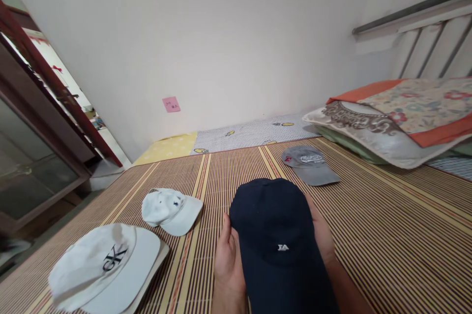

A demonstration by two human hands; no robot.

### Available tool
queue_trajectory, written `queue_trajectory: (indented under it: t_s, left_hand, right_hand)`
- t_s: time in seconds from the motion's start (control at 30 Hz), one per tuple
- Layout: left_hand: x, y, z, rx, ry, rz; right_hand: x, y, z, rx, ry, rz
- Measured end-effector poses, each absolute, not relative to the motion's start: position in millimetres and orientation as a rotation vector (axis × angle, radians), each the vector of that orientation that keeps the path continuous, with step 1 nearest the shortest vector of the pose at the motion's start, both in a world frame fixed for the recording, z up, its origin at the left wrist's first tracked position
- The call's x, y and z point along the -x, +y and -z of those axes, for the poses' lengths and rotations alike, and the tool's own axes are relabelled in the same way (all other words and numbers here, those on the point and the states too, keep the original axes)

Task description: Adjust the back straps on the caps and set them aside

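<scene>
One navy cap (271,215) is clasped between left hand (227,262) and right hand (324,237) over one mat (387,225); one grey cap (309,164), one small white cap (169,209), one CK cap (99,265) atop another brim (157,264) are spotted.

The left hand (228,260) and right hand (323,235) hold a navy cap (275,220) at bottom centre; a grey cap (308,165) lies right of centre.
</scene>
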State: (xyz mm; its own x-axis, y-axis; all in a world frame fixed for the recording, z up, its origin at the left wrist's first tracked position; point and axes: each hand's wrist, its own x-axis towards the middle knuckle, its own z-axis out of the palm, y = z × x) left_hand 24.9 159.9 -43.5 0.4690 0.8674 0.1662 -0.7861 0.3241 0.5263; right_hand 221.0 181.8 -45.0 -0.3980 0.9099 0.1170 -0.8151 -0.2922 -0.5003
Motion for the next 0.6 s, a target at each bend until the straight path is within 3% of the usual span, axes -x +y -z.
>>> queue_trajectory:
  t_s: [0.33, 0.6]
  left_hand:
    - [-6.2, 169.6, 80.3, -0.633, -0.037, -1.001]
    - [-7.9, 165.9, 66.4, -0.62, -0.051, -1.085]
  right_hand:
    - [-212.3, 178.3, 36.2, 0.122, -0.43, -1.959]
    - [-212.6, 177.1, 26.6, 0.092, -0.506, -1.99]
